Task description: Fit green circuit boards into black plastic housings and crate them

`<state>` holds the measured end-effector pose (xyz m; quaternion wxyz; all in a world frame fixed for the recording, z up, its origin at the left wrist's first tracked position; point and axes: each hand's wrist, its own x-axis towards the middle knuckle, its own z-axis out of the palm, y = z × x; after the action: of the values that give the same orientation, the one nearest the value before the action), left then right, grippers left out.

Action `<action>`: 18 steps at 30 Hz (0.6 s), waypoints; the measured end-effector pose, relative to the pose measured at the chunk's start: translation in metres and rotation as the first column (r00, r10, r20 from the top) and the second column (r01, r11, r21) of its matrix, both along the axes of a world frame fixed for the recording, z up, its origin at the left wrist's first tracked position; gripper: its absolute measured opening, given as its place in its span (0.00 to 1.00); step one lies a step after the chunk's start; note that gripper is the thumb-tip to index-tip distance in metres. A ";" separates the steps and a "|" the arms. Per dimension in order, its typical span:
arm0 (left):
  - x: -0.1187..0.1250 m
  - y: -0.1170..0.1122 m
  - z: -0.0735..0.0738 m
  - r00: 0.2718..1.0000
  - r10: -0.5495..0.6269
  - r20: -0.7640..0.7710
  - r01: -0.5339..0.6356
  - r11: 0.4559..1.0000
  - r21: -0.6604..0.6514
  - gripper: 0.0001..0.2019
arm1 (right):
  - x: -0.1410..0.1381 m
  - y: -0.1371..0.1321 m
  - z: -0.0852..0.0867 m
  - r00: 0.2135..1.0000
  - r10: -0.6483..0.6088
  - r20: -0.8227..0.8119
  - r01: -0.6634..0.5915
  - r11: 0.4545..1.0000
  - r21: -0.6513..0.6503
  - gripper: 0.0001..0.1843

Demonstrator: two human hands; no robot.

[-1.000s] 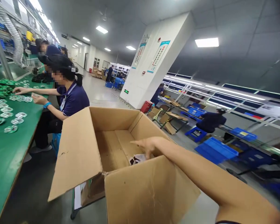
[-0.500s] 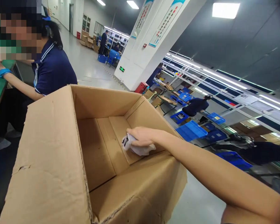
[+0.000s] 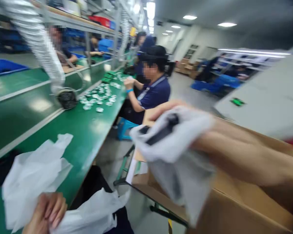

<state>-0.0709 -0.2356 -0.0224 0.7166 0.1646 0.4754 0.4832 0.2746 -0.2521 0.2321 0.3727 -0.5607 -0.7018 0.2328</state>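
Note:
My right hand point(image 3: 183, 120) is closed on a white foam pouch point(image 3: 175, 152) with a dark part inside it, held up over the open cardboard box point(image 3: 234, 208) at my right. The picture is smeared by motion. My left hand point(image 3: 47, 213), low at the left, has its fingers curled on a larger white foam bag point(image 3: 36, 175) that lies partly on the green workbench point(image 3: 88, 126) and hangs off its edge.
Several small round parts point(image 3: 97, 97) lie further along the bench. A co-worker in a dark blue shirt point(image 3: 152, 94) sits at it on a blue stool point(image 3: 124, 126). A ribbed hose point(image 3: 39, 45) hangs over the bench. A white pillar point(image 3: 266, 97) stands at the right.
My right hand has lifted the white pouch out of the box and brought it up to the left. My view has swung left to the bench, and my left hand has come into sight.

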 end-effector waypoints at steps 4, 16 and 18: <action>-0.046 -0.060 0.010 0.969 0.240 0.060 -0.246 0.960 0.131 0.32 | -0.145 0.089 -0.059 0.904 0.419 0.081 -0.370 0.864 -0.341 0.09; -0.151 -0.164 -0.025 0.445 0.858 -0.256 -0.874 0.479 0.084 0.34 | -0.453 0.037 -0.261 0.561 0.803 -0.200 -0.748 0.390 -0.537 0.20; -0.158 -0.168 -0.031 0.418 0.842 -0.341 -0.871 0.478 0.113 0.37 | -0.470 0.020 -0.268 0.558 0.786 -0.266 -0.773 0.376 -0.510 0.20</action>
<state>-0.2293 -0.4034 -0.0531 0.2787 -0.0468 0.6309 0.7226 -0.1952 -0.2321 -0.0355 0.0234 -0.2500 -0.7793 0.5741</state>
